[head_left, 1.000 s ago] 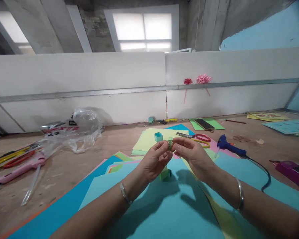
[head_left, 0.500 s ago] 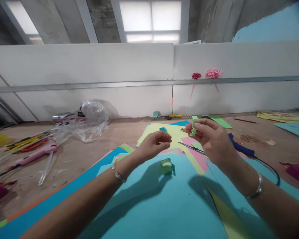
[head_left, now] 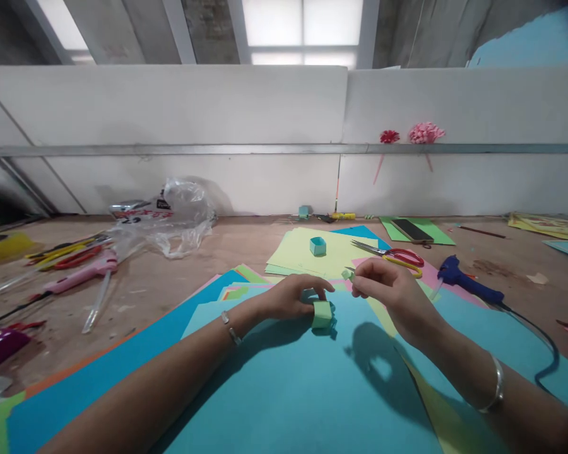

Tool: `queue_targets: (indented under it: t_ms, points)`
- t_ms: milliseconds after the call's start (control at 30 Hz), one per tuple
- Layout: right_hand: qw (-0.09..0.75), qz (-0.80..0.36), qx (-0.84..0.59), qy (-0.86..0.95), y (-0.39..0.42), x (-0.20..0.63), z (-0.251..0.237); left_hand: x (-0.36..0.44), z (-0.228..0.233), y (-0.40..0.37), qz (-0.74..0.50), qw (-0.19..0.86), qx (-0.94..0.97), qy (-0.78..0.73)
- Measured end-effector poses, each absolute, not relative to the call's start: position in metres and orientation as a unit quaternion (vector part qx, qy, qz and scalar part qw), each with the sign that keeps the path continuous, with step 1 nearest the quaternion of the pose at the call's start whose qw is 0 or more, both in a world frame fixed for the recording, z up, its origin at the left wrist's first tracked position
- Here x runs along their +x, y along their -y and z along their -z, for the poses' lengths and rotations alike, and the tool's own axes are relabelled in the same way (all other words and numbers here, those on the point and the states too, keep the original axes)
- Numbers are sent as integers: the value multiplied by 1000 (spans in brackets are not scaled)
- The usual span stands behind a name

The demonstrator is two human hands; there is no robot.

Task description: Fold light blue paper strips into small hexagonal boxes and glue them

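A small light green paper box [head_left: 322, 315] rests on the large light blue paper sheet [head_left: 303, 391]. My left hand [head_left: 293, 296] is at the box, thumb against its left side and fingers curled behind it; the index finger reaches past the top. To the right, my right hand [head_left: 390, 290] is raised above the sheets. Its thumb and fingertips pinch a small folded green paper strip [head_left: 348, 275], seen nearly end-on. Behind my hands, an open turquoise paper box [head_left: 317, 246] stands on pale yellow sheets [head_left: 288, 249].
Scissors [head_left: 402, 257] lie behind my right hand, with a blue glue gun [head_left: 471, 284] and its cable to the right. A phone [head_left: 411, 231] lies on green paper. On the left are a pink glue gun [head_left: 82, 274], pliers [head_left: 78, 257] and a plastic bag [head_left: 180, 217].
My left hand has come down to the green box, which now sits at a different angle. My right hand has lowered with the paper strip, uncovering the scissors. The view has shifted slightly.
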State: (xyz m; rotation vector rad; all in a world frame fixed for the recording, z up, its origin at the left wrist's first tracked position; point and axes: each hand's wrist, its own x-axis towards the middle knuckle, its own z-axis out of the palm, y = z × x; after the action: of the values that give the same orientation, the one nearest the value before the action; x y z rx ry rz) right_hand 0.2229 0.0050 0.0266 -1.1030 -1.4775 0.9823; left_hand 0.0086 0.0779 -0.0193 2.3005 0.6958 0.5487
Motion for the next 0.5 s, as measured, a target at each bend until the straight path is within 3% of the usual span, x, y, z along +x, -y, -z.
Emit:
queue_targets:
  t_ms: [200, 367, 500]
  points:
    - [505, -367, -446, 641, 9, 215, -24, 16, 20, -73, -255, 312, 839, -365]
    - [503, -393, -439, 633, 16, 208, -21, 25, 15, -61, -220, 184, 869, -404]
    - [498, -448, -448, 592, 14, 202, -10, 34, 14, -50, -182, 170, 868, -429]
